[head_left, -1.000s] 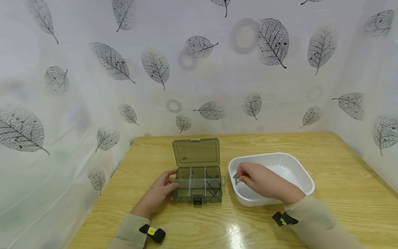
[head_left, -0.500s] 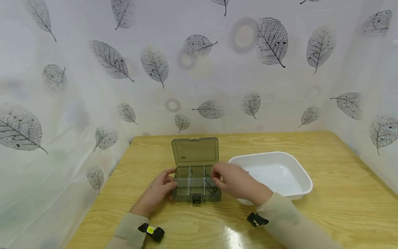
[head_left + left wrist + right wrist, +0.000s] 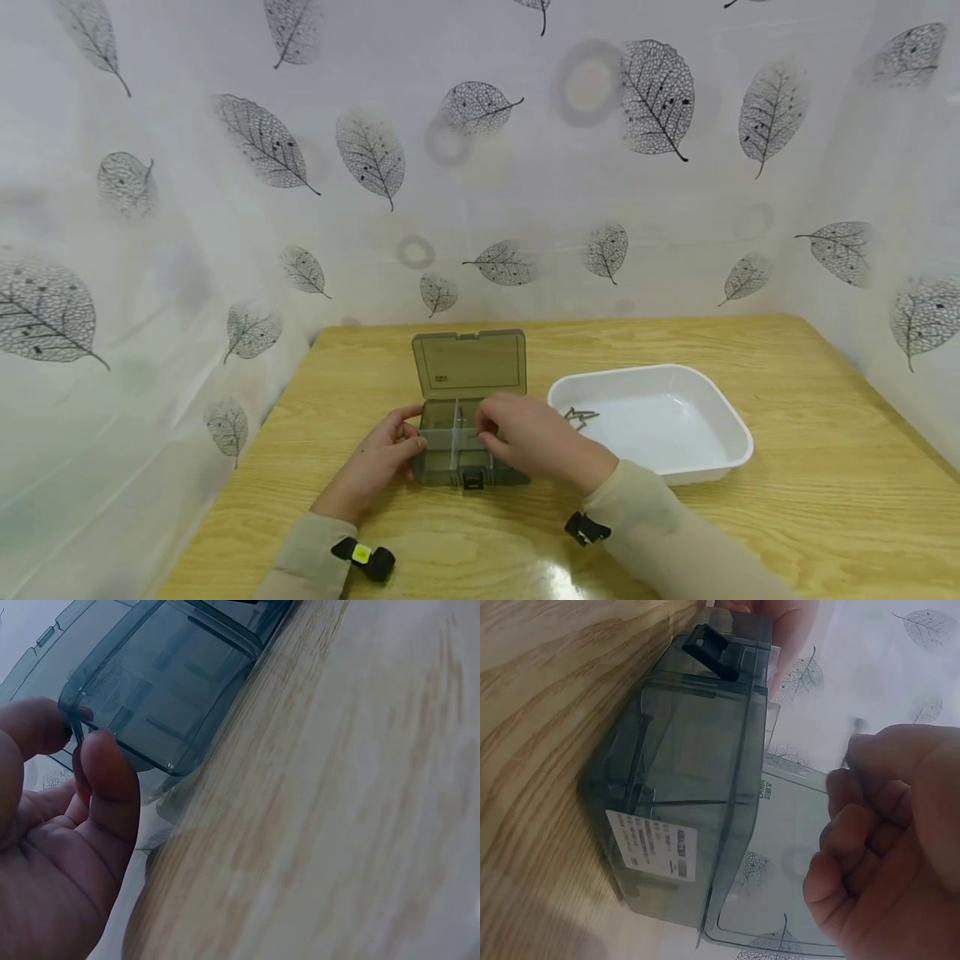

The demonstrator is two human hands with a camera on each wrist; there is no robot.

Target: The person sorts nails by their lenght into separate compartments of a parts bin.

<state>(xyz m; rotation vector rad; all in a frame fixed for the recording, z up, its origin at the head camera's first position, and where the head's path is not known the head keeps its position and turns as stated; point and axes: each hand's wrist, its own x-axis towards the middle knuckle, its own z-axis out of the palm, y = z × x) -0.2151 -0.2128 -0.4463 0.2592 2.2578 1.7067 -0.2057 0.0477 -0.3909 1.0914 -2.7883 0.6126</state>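
- The left hand [image 3: 386,450] pinches the near side wall of a grey, see-through rectangular plastic box [image 3: 442,478], just to its right on the tabletop [image 3: 465,550].
- The right hand [image 3: 528,433] holds a small, dark, slim metal screw [image 3: 859,724], blurred, between thumb and fingertip, over the box's compartments.
- Beyond the right hand's outer side sits a rounded white tray [image 3: 675,425] with thin brassy screws [image 3: 588,415] in its near corner.
- That held screw should be light, stiff and hard to damage, but slippery; pinching mid-shank seems best.
- The box looks light and likely to slide, its raised lid [image 3: 472,362] flimsier; its rigid side wall suits steadying.
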